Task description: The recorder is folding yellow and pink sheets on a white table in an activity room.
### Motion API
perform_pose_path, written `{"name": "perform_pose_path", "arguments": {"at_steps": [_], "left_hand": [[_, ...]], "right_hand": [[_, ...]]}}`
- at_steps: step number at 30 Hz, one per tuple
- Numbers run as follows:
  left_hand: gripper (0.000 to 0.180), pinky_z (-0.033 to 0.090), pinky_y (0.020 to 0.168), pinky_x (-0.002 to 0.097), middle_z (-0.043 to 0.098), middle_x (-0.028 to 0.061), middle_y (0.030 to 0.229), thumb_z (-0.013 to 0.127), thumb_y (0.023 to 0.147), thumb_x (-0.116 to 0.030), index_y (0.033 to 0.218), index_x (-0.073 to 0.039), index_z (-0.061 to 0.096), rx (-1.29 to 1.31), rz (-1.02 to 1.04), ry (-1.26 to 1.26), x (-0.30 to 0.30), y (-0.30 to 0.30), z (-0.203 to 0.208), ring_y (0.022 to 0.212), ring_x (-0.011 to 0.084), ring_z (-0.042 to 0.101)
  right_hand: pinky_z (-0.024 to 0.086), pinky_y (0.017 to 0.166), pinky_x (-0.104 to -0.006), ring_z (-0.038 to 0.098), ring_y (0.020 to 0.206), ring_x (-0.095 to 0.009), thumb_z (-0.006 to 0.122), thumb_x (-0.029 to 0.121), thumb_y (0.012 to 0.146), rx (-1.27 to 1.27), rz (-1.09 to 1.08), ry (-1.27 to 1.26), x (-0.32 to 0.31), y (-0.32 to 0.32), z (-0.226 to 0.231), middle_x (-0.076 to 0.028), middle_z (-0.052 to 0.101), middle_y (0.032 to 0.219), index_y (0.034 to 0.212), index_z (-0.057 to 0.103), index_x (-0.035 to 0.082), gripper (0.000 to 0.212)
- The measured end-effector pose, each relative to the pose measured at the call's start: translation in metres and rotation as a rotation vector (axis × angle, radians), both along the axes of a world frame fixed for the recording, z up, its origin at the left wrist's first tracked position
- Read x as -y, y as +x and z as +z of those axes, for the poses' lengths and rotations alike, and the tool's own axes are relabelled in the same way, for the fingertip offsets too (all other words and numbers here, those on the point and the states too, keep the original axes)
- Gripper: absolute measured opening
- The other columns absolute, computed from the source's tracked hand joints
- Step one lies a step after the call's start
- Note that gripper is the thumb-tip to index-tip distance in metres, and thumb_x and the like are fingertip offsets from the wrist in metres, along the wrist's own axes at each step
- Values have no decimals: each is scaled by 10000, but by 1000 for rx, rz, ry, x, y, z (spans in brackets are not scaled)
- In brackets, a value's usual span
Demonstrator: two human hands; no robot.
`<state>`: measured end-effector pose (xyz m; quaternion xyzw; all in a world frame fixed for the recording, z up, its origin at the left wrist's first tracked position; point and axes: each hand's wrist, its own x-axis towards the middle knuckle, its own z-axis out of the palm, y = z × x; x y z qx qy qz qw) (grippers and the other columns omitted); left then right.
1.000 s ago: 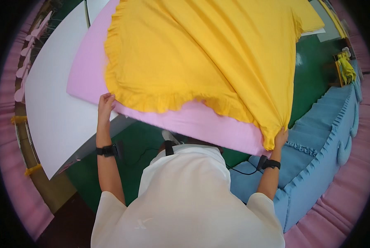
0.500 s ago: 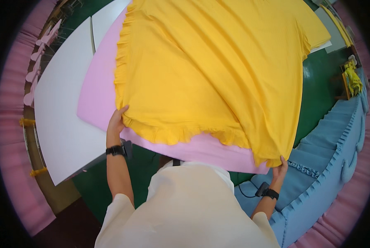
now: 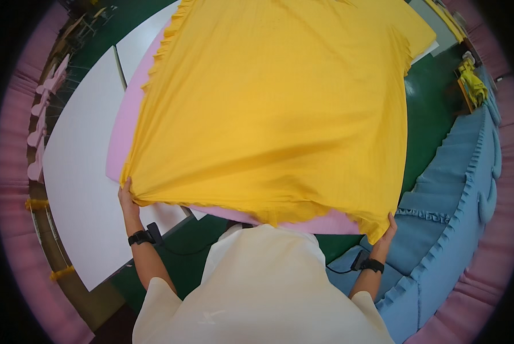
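Observation:
A large yellow sheet [image 3: 285,114] with ruffled edges spreads over a pink mattress-like pad [image 3: 119,135]. My left hand [image 3: 127,198] is closed on the sheet's near left corner, at the pad's corner, and folds run from it across the cloth. At the near right corner, my right hand [image 3: 390,229] grips the ruffled edge, its fingers partly hidden behind the cloth. The near hem hangs taut between both hands, close to my body. Pink still shows along the left side and beneath part of the near hem.
A white tabletop [image 3: 79,172] extends to the left of the pad. On the right stands a blue ruffled sofa [image 3: 440,195], close to my right arm. Yellow cloth [image 3: 474,86] lies on a wooden piece at the far right. Green floor [image 3: 435,114] shows between.
My left hand has pulled the sheet's corner left and toward me, covering more of the pink pad. The diagonal folds have flattened and the near hem is tighter. My right hand has barely moved.

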<state>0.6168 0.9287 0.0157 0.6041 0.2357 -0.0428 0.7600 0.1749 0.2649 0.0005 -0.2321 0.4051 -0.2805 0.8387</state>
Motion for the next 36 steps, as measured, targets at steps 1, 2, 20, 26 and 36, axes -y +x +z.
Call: {"name": "perform_pose_path", "arguments": {"at_steps": [1,2,20,26,36], "left_hand": [[452,451,868,340,554,127,1143,607,826,-154,1209,31,454,29,-7,89,-10,6,1,1029,242,548],[436,453,859,335,563,124,1120,616,814,-127,1192,35,470,58,-13,178,-21,12,1,1008,238,555],[424,420,867,405,578,265,1052,552,794,-271,1072,49,545,-96,-133,1370,-106,61,-70,1006,409,536],[446,412,872,408,582,264,1034,511,739,-210,1094,60,506,-180,-132,1184,-125,64,-96,981,398,547],[469,442,808,330,568,196,1021,562,731,-158,1098,105,435,-133,-76,857,-98,79,-66,928,289,562]], "right_hand": [[416,922,-425,524,1062,-329,547,201,841,7,3,15,-6,-2,-3,-170,523,1201,1223,453,-9,445],[416,922,-425,524,1062,-329,547,201,841,7,-4,11,-12,-4,-7,-170,523,1201,1223,453,-9,445],[423,929,-420,530,1066,-316,524,4,762,43,-208,8,-81,-13,-29,-153,556,1147,1162,484,-27,403],[481,852,-413,581,970,-310,521,23,759,7,-230,24,-80,-17,-60,-143,578,1098,1137,490,-27,382],[404,927,-449,511,1097,-294,451,281,911,312,-365,-30,-77,26,-19,-98,539,1206,1218,473,52,384]]}}
